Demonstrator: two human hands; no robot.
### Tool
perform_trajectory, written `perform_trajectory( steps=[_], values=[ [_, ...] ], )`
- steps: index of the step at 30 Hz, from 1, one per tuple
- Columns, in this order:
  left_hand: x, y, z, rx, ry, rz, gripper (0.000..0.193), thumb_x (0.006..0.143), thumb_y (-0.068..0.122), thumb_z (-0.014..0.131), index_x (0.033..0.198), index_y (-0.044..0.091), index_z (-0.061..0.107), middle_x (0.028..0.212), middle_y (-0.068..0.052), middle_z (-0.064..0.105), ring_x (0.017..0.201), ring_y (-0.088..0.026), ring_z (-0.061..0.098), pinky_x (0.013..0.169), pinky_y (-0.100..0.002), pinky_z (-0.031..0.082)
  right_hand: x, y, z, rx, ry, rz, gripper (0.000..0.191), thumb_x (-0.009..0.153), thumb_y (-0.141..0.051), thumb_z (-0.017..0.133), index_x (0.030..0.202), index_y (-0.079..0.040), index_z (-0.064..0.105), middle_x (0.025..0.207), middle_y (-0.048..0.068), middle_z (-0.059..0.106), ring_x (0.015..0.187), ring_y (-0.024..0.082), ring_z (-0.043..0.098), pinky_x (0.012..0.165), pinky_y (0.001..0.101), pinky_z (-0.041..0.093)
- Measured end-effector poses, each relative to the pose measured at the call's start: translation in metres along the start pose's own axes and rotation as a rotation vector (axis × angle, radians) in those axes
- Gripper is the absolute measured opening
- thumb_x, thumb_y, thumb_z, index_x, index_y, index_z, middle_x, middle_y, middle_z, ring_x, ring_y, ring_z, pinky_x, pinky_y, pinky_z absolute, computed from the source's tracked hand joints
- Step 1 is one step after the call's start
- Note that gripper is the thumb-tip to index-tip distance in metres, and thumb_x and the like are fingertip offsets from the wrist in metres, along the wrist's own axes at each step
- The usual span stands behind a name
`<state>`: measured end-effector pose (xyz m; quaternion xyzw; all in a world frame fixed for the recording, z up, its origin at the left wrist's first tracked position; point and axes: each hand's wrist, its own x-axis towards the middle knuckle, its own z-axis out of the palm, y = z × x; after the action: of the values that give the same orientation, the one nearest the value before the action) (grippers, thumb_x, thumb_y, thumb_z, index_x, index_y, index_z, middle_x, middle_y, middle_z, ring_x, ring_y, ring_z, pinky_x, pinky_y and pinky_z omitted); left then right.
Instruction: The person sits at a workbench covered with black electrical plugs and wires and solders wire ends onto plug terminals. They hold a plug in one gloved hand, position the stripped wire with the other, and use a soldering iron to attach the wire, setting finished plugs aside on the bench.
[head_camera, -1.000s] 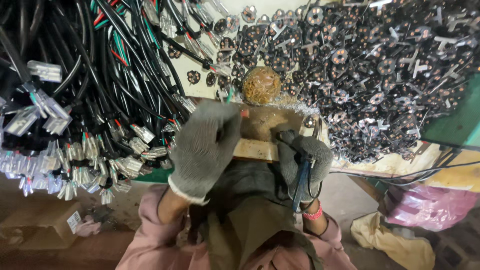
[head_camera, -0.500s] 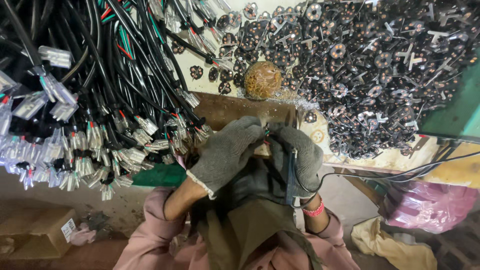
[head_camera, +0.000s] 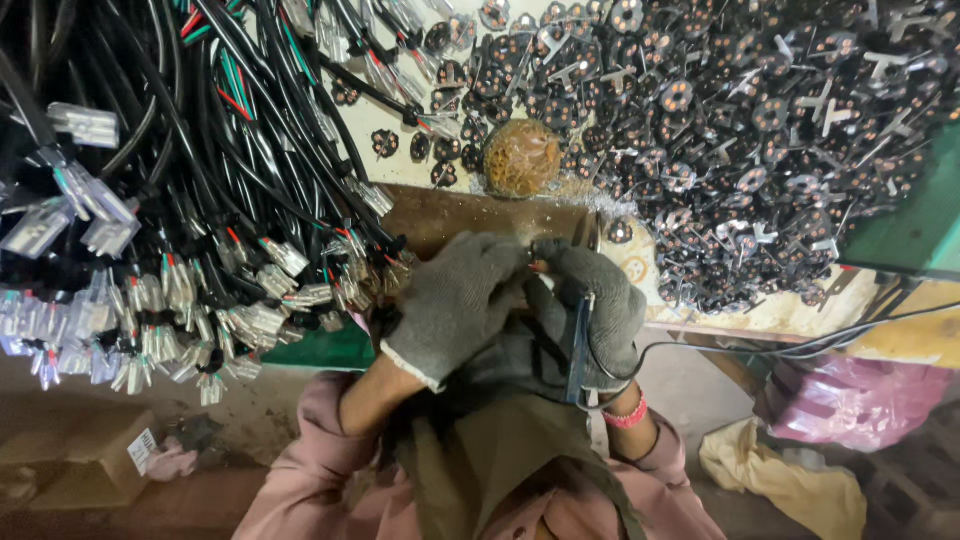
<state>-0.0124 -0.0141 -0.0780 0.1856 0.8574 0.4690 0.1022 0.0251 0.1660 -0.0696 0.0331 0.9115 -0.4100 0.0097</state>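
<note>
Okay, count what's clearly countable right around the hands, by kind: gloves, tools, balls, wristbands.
Grey gloves: 2, left hand and right hand
Metal hand tool in the right hand's grip: 1
Brown ball: 1
Pink wristband: 1
Total: 5
Cables and small metal parts are too many to count.

Your left hand (head_camera: 455, 300), spread flat over the wooden block (head_camera: 480, 215) a second ago, has curled and drawn in against your right hand (head_camera: 590, 300). Both gloved hands now meet fingertip to fingertip at the block's near edge.
</note>
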Motion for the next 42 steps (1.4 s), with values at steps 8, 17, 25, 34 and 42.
perform_trajectory(
  steps=[8,17,25,34,42],
  values=[
    [0.006,-0.008,0.009,0.161,-0.041,0.049,0.028,0.081,0.020,0.076,0.103,0.010,0.063,0.096,-0.012,0.061,0.092,-0.035,0.061,0.076,-0.046,0.052,0.009,-0.005,-0.002,-0.141,-0.101,0.141,0.034,0.077,-0.016,0.083,0.110,-0.014,0.078,0.090,0.008,0.076,0.077,0.025,0.073,0.069,0.0364,0.056],
    [0.008,-0.005,0.007,0.211,-0.095,0.007,0.015,0.084,0.020,0.071,0.092,0.012,0.061,0.089,-0.010,0.059,0.089,-0.032,0.062,0.070,-0.045,0.051,-0.010,0.022,-0.008,0.291,0.068,-0.182,0.031,0.091,-0.017,0.070,0.117,-0.005,0.060,0.111,0.013,0.071,0.092,0.030,0.070,0.083,0.0378,0.056],
    [0.008,-0.008,0.008,0.187,-0.028,0.050,0.014,0.086,0.017,0.069,0.096,0.010,0.062,0.090,-0.010,0.059,0.089,-0.032,0.061,0.070,-0.046,0.051,-0.046,0.061,-0.003,0.021,0.087,-0.333,0.037,0.080,-0.017,0.074,0.115,-0.006,0.066,0.106,0.011,0.072,0.092,0.032,0.071,0.082,0.0407,0.055],
    [0.006,-0.007,0.016,0.202,0.040,0.028,0.013,0.092,0.019,0.069,0.088,0.012,0.059,0.086,-0.011,0.058,0.086,-0.034,0.060,0.071,-0.046,0.051,-0.031,0.051,-0.011,0.094,-0.043,-0.377,0.037,0.079,-0.017,0.076,0.113,-0.006,0.066,0.103,0.012,0.072,0.088,0.031,0.071,0.079,0.0403,0.055],
    [0.006,-0.012,0.018,0.186,0.049,0.065,0.013,0.094,0.019,0.068,0.089,0.012,0.059,0.086,-0.010,0.057,0.086,-0.033,0.059,0.071,-0.046,0.050,-0.036,0.050,-0.008,0.046,0.017,-0.363,0.036,0.079,-0.017,0.078,0.112,-0.007,0.067,0.099,0.012,0.072,0.085,0.031,0.071,0.076,0.0399,0.055]
  ],
)
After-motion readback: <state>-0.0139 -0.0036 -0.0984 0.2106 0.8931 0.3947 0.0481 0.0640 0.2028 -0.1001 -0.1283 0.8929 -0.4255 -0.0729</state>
